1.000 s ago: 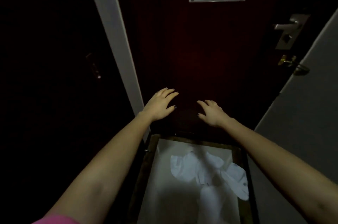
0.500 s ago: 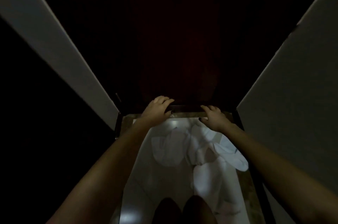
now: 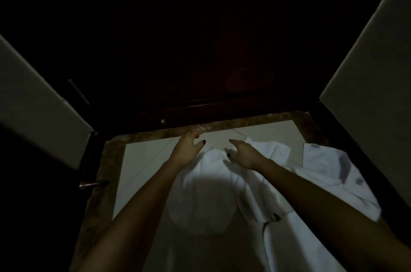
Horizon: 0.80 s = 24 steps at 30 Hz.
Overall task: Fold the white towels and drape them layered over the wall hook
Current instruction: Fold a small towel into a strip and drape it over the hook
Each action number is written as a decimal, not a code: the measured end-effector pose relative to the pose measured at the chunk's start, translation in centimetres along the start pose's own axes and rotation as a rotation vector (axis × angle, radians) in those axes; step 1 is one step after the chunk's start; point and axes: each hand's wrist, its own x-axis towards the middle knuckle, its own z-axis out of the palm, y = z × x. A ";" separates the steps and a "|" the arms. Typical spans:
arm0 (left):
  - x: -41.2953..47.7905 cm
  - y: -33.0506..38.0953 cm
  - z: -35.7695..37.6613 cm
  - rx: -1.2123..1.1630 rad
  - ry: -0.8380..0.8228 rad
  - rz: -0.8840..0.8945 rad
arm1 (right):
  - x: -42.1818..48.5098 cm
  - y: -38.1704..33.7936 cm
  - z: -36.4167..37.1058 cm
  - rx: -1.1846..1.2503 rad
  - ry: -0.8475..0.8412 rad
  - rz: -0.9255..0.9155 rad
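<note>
White towels lie crumpled on a pale tiled floor. One towel spreads in the middle under both arms, and a second towel lies bunched to the right. My left hand hovers over the middle towel's far edge with fingers loosely spread, holding nothing. My right hand reaches beside it, fingers extended over the same edge, also holding nothing. No wall hook is visible.
A dark door fills the space ahead, with a brown stone threshold at its foot. Grey walls close in on both sides. A metal door stop or handle juts out at the lower left.
The view has tilted down from the door to the floor. Both hands have dropped from the door's surface to just above the towels' far edge.
</note>
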 end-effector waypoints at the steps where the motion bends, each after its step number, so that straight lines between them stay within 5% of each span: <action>1: 0.6 -1.2 1.6 -0.055 0.002 -0.039 | 1.3 0.7 1.7 0.026 0.005 -0.005; 13: 2.5 -8.0 10.6 -0.239 -0.130 -0.186 | 7.6 5.6 9.9 0.179 0.090 0.033; 19: 3.8 -4.4 4.4 -0.363 -0.094 -0.193 | 6.8 1.5 4.7 0.439 0.237 -0.096; 24: 1.9 3.4 -8.6 -0.492 -0.068 -0.208 | 2.8 -7.1 -7.0 0.482 0.283 -0.201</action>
